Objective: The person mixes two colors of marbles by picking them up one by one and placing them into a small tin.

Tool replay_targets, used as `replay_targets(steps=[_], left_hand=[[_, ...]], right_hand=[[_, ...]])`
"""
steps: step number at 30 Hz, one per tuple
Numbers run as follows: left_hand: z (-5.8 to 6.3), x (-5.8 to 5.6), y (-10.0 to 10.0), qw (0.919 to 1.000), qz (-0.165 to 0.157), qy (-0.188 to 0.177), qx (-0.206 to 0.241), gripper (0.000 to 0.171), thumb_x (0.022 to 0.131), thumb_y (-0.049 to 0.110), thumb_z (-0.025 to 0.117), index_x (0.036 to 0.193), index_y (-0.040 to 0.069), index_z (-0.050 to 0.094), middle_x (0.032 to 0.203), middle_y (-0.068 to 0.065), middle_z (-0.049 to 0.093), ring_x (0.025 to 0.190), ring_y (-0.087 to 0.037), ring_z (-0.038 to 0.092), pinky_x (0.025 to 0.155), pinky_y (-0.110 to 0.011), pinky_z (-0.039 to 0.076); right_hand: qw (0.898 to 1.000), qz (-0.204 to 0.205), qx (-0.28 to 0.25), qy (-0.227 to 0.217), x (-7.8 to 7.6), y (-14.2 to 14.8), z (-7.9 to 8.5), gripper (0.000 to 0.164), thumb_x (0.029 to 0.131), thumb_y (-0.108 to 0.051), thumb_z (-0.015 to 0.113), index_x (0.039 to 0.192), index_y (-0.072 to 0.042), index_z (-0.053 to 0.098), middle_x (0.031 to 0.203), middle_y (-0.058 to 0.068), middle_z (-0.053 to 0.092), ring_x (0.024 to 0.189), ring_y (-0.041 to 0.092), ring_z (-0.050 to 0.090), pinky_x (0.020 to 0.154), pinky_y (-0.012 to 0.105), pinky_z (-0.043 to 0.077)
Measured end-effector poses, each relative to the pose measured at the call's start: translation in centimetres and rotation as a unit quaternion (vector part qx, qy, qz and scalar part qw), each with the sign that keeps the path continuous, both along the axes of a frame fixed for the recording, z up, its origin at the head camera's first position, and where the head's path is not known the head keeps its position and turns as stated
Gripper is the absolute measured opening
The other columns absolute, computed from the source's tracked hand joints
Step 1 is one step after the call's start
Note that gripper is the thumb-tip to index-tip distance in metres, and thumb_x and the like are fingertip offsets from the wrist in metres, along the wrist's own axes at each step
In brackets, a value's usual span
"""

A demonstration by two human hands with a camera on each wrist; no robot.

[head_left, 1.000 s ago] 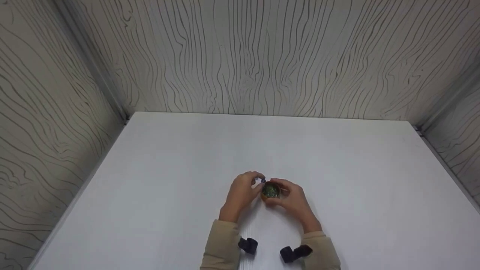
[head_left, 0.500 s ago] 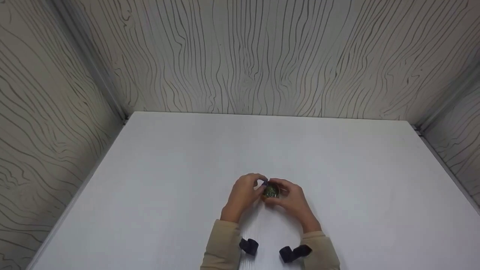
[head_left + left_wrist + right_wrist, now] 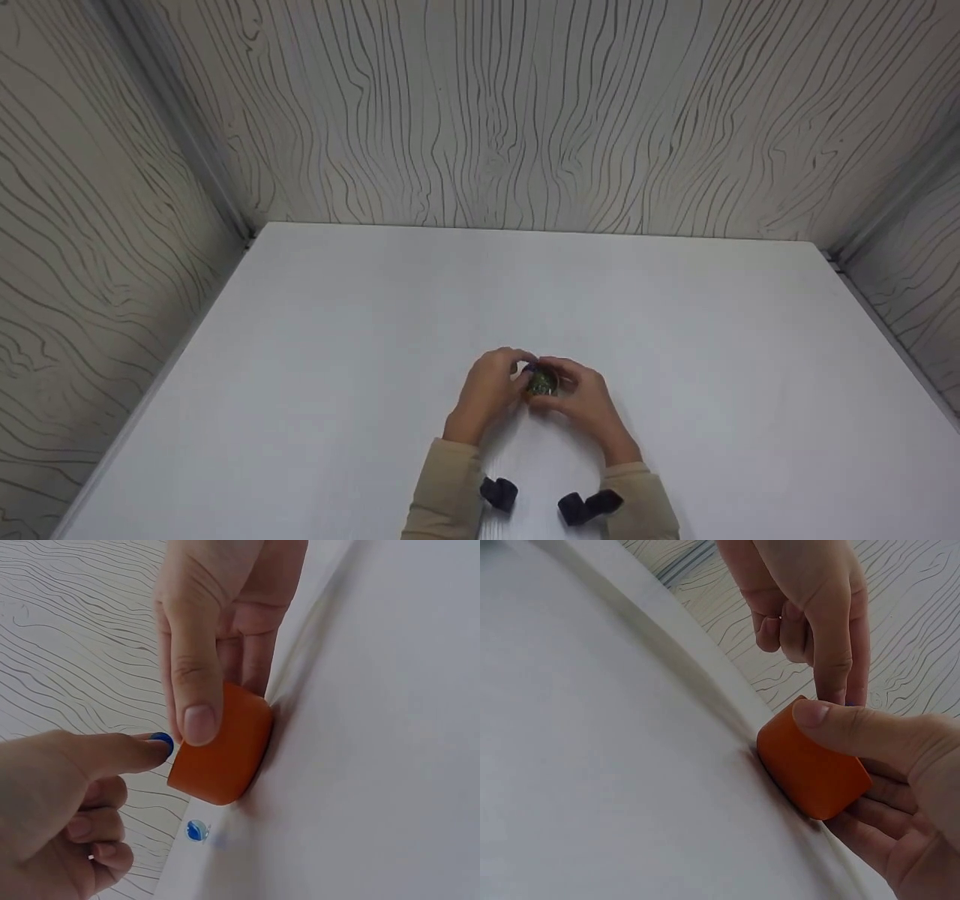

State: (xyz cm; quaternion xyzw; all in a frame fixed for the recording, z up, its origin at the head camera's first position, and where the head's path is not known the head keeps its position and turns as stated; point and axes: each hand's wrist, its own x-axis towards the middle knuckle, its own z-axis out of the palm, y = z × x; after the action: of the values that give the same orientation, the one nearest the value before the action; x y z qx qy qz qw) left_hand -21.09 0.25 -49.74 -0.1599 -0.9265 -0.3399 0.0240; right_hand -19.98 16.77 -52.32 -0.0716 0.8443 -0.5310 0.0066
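Observation:
My right hand (image 3: pixel 586 394) holds a small orange cup (image 3: pixel 232 754), thumb on the near side and fingers round the far side. The cup stands on the white table with its mouth up. Green, glassy contents (image 3: pixel 543 382) show inside it in the head view. Between thumb and forefinger, my left hand (image 3: pixel 486 390) pinches a small blue marble (image 3: pixel 162 739) right at the cup's rim. In the right wrist view, the fingers hide most of that marble. A clear marble with a blue swirl (image 3: pixel 196 830) lies on the table beyond the left hand.
The white table (image 3: pixel 360 315) spreads out around both hands. Wood-grain patterned panels (image 3: pixel 487 112) rise behind it and at its sides. Black wrist mounts (image 3: pixel 499 493) sit on both tan sleeves (image 3: pixel 444 487).
My left hand has shifted slightly to the right, bringing the blue marble from beside the cup to over its rim. The right hand and cup have stayed in place.

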Motion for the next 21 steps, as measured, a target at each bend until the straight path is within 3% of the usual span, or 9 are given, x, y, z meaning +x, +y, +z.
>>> replay_targets(steps=[21], left_hand=[[0.18, -0.1, -0.55, 0.9999, -0.003, 0.005, 0.014, 0.02, 0.09, 0.014, 0.066, 0.11, 0.012, 0.071, 0.107, -0.009, 0.073, 0.092, -0.02, 0.067, 0.077, -0.03, 0.055]], right_hand=[[1.0, 0.0, -0.005, 0.005, -0.22, -0.01, -0.32, 0.058, 0.071, -0.011, 0.084, 0.123, 0.0, 0.062, 0.126, 0.02, 0.065, 0.122, 0.036, 0.059, 0.103, 0.044, 0.048]])
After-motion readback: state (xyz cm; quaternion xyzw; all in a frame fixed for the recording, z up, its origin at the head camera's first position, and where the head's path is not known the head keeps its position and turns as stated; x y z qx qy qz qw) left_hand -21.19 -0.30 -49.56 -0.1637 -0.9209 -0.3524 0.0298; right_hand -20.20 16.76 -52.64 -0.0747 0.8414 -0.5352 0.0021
